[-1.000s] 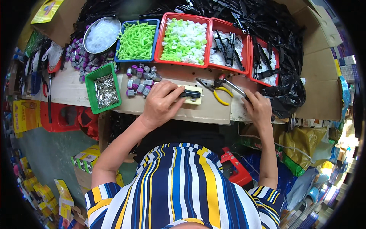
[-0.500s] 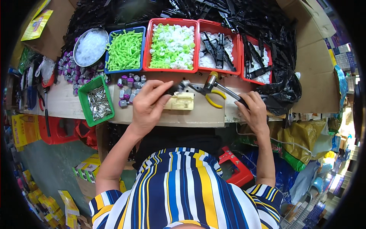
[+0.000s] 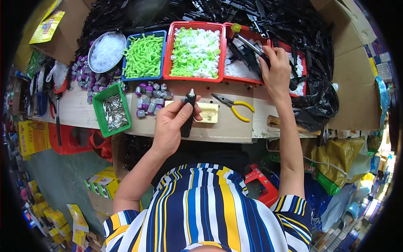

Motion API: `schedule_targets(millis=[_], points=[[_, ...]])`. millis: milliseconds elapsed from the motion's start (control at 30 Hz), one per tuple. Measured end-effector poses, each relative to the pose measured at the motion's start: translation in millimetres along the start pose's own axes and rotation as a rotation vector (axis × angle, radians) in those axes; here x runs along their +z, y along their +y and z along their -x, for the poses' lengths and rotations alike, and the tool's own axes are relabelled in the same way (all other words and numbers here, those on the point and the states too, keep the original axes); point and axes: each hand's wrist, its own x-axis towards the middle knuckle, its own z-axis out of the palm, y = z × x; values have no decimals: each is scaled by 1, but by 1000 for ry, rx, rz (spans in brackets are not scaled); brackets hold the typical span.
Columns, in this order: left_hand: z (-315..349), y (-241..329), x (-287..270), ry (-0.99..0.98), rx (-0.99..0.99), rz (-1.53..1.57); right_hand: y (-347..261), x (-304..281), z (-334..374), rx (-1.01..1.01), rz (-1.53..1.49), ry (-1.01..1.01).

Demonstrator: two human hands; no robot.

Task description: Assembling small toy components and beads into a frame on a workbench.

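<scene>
My left hand (image 3: 173,126) pinches a slim black plastic part (image 3: 188,122) with a pale pointed tip, held upright above the bench's front edge. Just behind it lies a cream block (image 3: 209,113), partly hidden by my fingers. My right hand (image 3: 277,73) grips a small hammer (image 3: 254,47) with a yellow-faced head, raised over the red bins at the right. Whether my right fingers also touch the black parts beneath cannot be made out. Pliers (image 3: 238,108) with yellow handles rest on the cardboard between my hands.
Along the back stand a bowl of clear pieces (image 3: 108,51), a blue bin of green parts (image 3: 144,54) and a red bin of white and green caps (image 3: 195,50). Black parts are heaped behind. A green tray (image 3: 99,110) holds metal pins, beside purple-grey pieces (image 3: 146,103).
My right hand has lifted the hammer up and away from the cream block, toward the red bins. My left hand has turned the black part so its tip points up.
</scene>
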Motion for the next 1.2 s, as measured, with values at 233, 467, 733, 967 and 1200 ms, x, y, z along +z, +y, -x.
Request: schedule_targets(millis=[233,467,733,967,1200], points=[[7,1,-1,-7,226,-141,-58,-45,68,-101,-345,-525],[10,6,-4,-54,522,-514,-66,-39,84,-33,-298,-620],[15,9,-2,-56,610,-571,-62,-23,97,-32,-286,-438],[13,2,7,-103,386,-504,-64,-39,95,501,-1077,-524],[5,-9,25,-226,316,-447,-100,-54,97,778,-1734,-558]])
